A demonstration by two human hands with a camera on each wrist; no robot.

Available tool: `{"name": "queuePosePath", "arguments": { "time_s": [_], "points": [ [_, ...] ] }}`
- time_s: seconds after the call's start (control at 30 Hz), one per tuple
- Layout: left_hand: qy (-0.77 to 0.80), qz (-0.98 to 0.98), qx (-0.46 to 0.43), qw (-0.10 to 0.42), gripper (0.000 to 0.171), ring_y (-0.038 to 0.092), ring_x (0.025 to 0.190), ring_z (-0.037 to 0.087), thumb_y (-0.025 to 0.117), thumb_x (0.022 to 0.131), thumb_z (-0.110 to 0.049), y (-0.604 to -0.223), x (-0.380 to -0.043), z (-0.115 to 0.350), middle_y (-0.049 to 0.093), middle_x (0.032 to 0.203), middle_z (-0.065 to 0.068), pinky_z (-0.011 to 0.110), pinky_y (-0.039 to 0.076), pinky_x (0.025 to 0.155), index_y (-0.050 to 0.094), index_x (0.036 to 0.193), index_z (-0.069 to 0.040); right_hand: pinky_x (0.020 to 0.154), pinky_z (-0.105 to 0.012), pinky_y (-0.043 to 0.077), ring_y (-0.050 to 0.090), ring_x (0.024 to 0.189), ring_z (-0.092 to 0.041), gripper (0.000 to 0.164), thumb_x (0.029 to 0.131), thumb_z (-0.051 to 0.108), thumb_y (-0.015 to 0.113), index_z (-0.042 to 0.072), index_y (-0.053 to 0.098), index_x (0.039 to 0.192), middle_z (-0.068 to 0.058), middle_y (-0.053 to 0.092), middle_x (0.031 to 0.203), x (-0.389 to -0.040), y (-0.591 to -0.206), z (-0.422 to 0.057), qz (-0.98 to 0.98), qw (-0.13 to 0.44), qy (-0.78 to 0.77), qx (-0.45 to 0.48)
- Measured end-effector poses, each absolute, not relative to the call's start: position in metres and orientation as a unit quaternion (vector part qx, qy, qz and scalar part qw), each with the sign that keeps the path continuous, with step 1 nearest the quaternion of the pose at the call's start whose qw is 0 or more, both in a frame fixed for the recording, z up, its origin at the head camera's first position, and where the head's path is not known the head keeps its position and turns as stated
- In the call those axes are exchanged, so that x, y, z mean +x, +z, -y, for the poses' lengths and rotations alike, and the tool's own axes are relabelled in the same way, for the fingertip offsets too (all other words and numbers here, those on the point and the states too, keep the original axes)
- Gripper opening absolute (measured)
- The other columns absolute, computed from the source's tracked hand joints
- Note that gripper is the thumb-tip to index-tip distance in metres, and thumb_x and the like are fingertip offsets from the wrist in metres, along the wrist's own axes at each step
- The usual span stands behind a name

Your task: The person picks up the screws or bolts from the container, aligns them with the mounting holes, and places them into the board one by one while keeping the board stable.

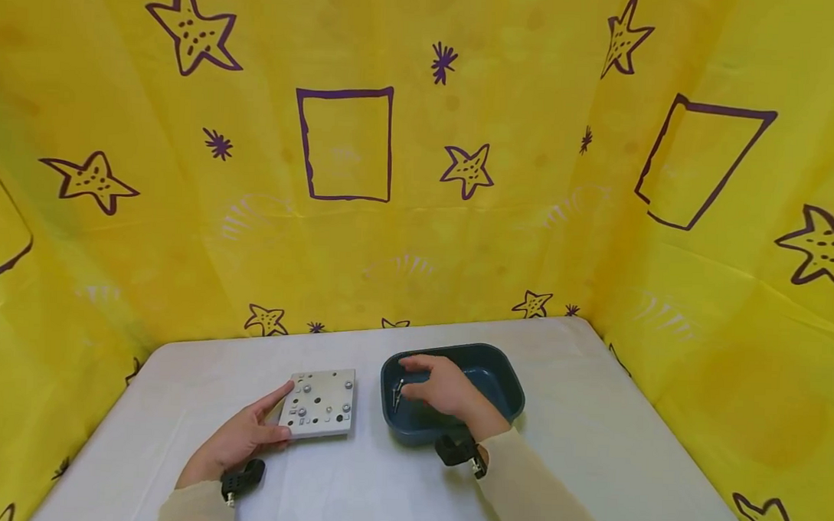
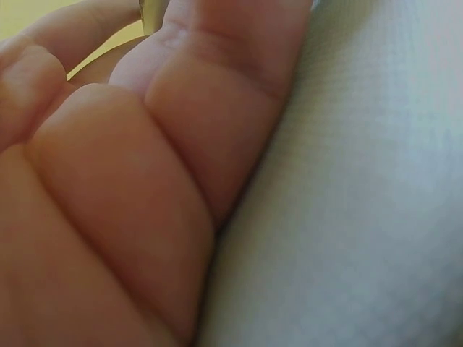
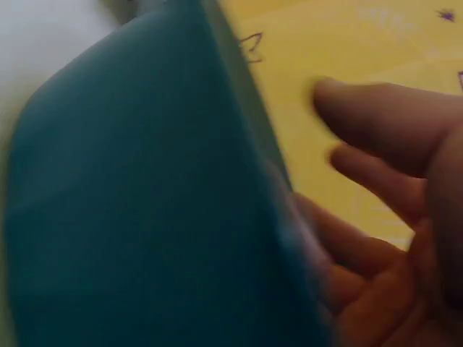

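L hand [image 1: 244,431] here, thumb & fingers gripping the left edge of the white board [image 1: 324,409], which sits left on the table [image 1: 381,485] w/ metal bits [image 1: 307,389] on top. R hand [image 1: 445,386] over the dark-blue bin [image 1: 490,382], fingers loosely spread, empty (wrist view's blurry, tho). Small metal pcs [image 1: 398,398] in the bin's left end, nr the fingertips. Far side: yellow starfish-print cloth [image 1: 418,237].

Yellow starfish-print drapes [image 1: 404,237] along 3 sides of a white table [image 1: 577,404]
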State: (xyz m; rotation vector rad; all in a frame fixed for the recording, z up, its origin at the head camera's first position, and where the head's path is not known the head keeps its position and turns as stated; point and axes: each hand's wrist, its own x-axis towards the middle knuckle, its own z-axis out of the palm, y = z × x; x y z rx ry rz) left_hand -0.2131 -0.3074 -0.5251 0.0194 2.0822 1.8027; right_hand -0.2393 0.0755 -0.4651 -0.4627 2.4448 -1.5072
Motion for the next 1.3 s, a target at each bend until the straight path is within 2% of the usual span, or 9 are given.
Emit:
{"name": "queuePosePath", "arguments": {
  "time_s": [0.1,0.2,0.33,0.47,0.93,1.0,1.2,1.3],
  "points": [
    [0.644,-0.741,0.005,0.193,0.099,0.061,0.101,0.031,0.083,0.079,-0.009,-0.525,-0.213,0.308,0.017,0.158,0.023,0.038,0.057,0.078,0.026,0.159,-0.024,0.09,-0.044,0.052,0.06,0.108,-0.024,0.053,0.085,0.022,0.081,0.02,0.064,0.135,-0.008,0.061,0.13,-0.24,-0.475,-0.072,-0.879,0.129,-0.422,-0.182],
    [0.647,-0.738,0.004,0.193,0.099,0.062,0.101,0.031,0.083,0.079,-0.009,-0.524,-0.213,0.308,0.018,0.158,0.022,0.038,0.057,0.078,0.027,0.159,-0.024,0.098,-0.044,0.047,0.056,0.109,-0.022,0.056,0.081,0.025,0.084,0.024,0.065,0.134,-0.003,0.063,0.126,-0.241,-0.481,-0.067,-0.902,0.141,-0.359,-0.194],
    [0.648,-0.736,0.012,0.195,0.098,0.061,0.101,0.03,0.082,0.081,-0.008,-0.525,-0.213,0.309,0.017,0.158,0.024,0.037,0.057,0.077,0.026,0.16,-0.023,0.1,-0.042,0.045,0.056,0.105,-0.017,0.053,0.079,0.023,0.086,0.025,0.068,0.129,0.002,0.065,0.124,-0.242,-0.486,-0.064,-0.911,0.152,-0.323,-0.205],
    [0.648,-0.736,0.012,0.195,0.098,0.061,0.101,0.03,0.082,0.081,-0.008,-0.525,-0.213,0.308,0.016,0.158,0.023,0.037,0.057,0.078,0.026,0.16,-0.023,0.103,-0.04,0.043,0.056,0.111,-0.015,0.051,0.079,0.02,0.086,0.023,0.07,0.127,0.004,0.064,0.127,-0.243,-0.488,-0.062,-0.915,0.149,-0.296,-0.23],
    [0.651,-0.734,0.008,0.195,0.098,0.062,0.1,0.029,0.081,0.081,-0.006,-0.522,-0.211,0.307,0.017,0.157,0.024,0.037,0.057,0.076,0.025,0.16,-0.024,0.105,-0.037,0.041,0.054,0.121,-0.02,0.045,0.081,0.019,0.084,0.019,0.071,0.124,0.0,0.063,0.126,-0.251,-0.497,-0.057,-0.927,0.125,-0.223,-0.274],
    [0.651,-0.734,0.007,0.194,0.098,0.062,0.1,0.029,0.082,0.081,-0.006,-0.522,-0.21,0.307,0.017,0.157,0.024,0.037,0.057,0.076,0.026,0.16,-0.023,0.104,-0.036,0.043,0.056,0.116,-0.017,0.043,0.082,0.018,0.083,0.019,0.071,0.124,0.001,0.063,0.124,-0.252,-0.498,-0.057,-0.928,0.125,-0.218,-0.276],
    [0.649,-0.736,0.01,0.195,0.099,0.061,0.1,0.029,0.081,0.081,-0.006,-0.522,-0.21,0.307,0.017,0.157,0.025,0.037,0.057,0.076,0.025,0.16,-0.022,0.087,-0.028,0.05,0.054,0.086,-0.008,0.029,0.083,0.015,0.082,0.02,0.074,0.111,0.011,0.061,0.1,-0.252,-0.498,-0.055,-0.93,0.124,-0.215,-0.272],
    [0.648,-0.736,0.013,0.196,0.099,0.061,0.101,0.029,0.081,0.081,-0.006,-0.523,-0.21,0.307,0.016,0.157,0.025,0.038,0.057,0.077,0.024,0.16,-0.022,0.083,-0.027,0.05,0.053,0.082,-0.008,0.022,0.084,0.014,0.082,0.021,0.074,0.104,0.012,0.06,0.094,-0.25,-0.497,-0.054,-0.934,0.118,-0.205,-0.268]
  ]
}}
